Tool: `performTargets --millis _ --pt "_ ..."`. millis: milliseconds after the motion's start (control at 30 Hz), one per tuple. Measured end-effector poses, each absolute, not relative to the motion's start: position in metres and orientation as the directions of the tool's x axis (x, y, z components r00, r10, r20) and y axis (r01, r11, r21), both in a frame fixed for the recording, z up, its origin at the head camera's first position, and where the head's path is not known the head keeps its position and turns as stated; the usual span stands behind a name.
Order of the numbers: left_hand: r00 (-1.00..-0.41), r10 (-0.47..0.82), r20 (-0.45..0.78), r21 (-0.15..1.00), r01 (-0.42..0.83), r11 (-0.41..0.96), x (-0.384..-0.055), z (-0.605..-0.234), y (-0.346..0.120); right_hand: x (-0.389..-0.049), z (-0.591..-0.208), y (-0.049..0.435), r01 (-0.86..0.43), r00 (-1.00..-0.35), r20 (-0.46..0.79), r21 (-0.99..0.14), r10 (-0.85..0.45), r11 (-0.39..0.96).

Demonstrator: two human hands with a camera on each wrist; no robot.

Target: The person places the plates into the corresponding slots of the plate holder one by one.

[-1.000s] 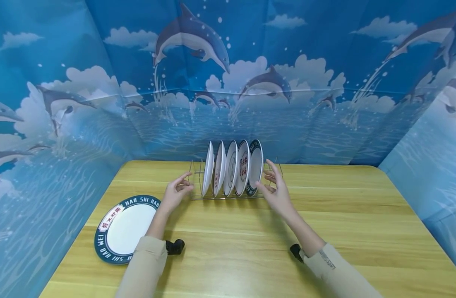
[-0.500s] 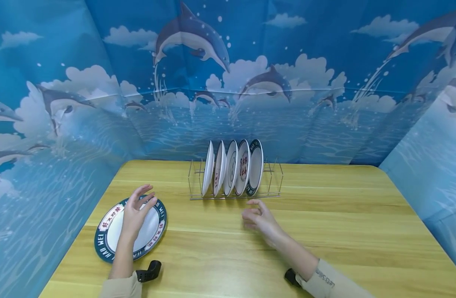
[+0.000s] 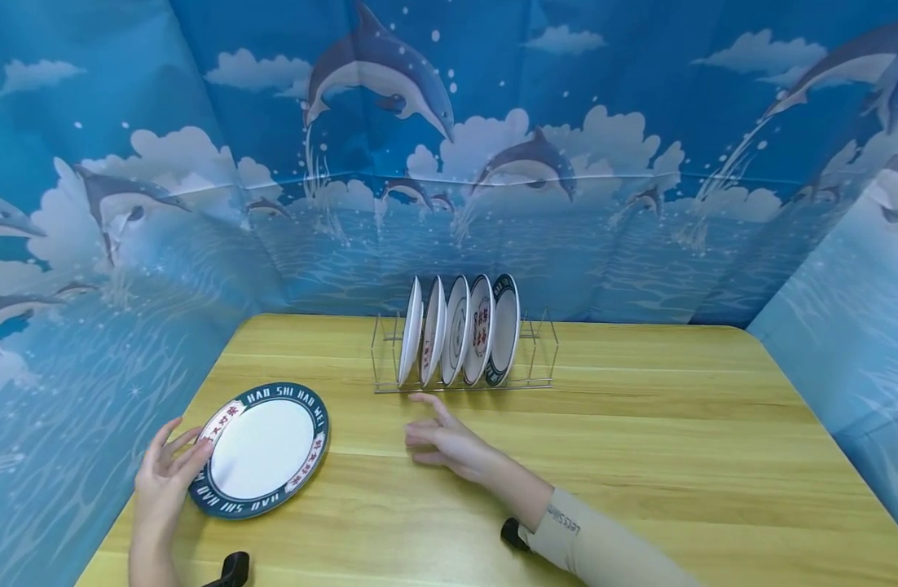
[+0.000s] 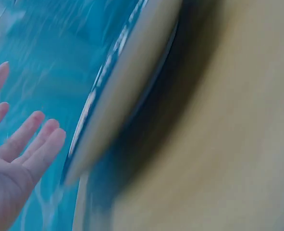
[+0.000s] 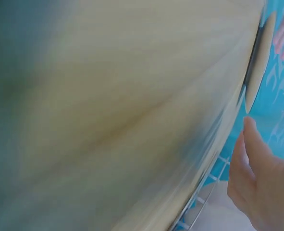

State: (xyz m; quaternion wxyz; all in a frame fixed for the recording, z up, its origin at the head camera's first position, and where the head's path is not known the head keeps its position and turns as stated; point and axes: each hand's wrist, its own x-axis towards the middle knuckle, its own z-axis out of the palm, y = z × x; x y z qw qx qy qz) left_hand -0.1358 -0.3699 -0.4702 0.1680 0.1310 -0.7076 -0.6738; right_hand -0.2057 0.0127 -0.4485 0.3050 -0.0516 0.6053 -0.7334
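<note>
A large round plate (image 3: 261, 448) with a dark green, lettered rim lies on the left of the wooden table. My left hand (image 3: 161, 481) is at its left edge with thumb and fingers spread, overlapping the rim in the head view. In the left wrist view, the fingers of this hand (image 4: 21, 159) are extended beside the plate's edge (image 4: 117, 103), holding nothing. My right hand (image 3: 449, 440) hovers over the table in front of the wire dish rack (image 3: 537, 386), its fingers loosely bent with nothing in them. Several plates (image 3: 504, 334) stand upright in the rack.
The wooden table (image 3: 676, 456) reaches back to a blue dolphin-printed curtain (image 3: 603, 244), which also hangs along both sides. The rack stands near the table's back edge, its plates crowded toward the left and middle slots.
Both hands have left the rack. My left hand has moved left and toward me, across the large plate to its left edge. My right hand has come back and shifted left.
</note>
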Motion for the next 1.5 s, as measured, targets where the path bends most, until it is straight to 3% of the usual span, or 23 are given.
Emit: performTargets --millis 200,333,533,867,1267,1500 --pt "-0.843 -0.531 -0.09 0.991 -0.13 0.039 -0.113 -0.464 -0.385 -0.214 -0.453 -0.016 0.422 -0.791 -0.311 -0.901 -0.527 -0.102" --pt "-0.826 -0.539 -0.163 0.978 -0.206 0.021 -0.108 -0.467 -0.392 -0.216 -0.458 -0.035 0.446 -0.775 -0.326 -0.889 -0.542 -0.103" --pt "-0.86 -0.46 -0.223 0.965 -0.263 0.022 -0.106 -0.482 -0.402 -0.216 -0.462 -0.059 0.471 -0.736 -0.344 -0.879 -0.583 -0.076" --pt "-0.921 -0.29 -0.262 0.965 -0.252 -0.07 -0.116 -0.491 -0.412 -0.22 -0.466 -0.084 0.538 -0.652 -0.351 -0.839 -0.672 -0.084" --pt "-0.906 -0.12 -0.407 0.913 -0.402 -0.064 -0.12 -0.483 -0.413 -0.215 -0.468 -0.097 0.522 -0.55 -0.317 -0.853 -0.773 -0.022" --pt "-0.955 -0.024 -0.296 0.954 -0.294 -0.061 -0.122 -0.488 -0.408 -0.216 -0.47 -0.094 0.513 -0.547 -0.309 -0.858 -0.778 -0.02"
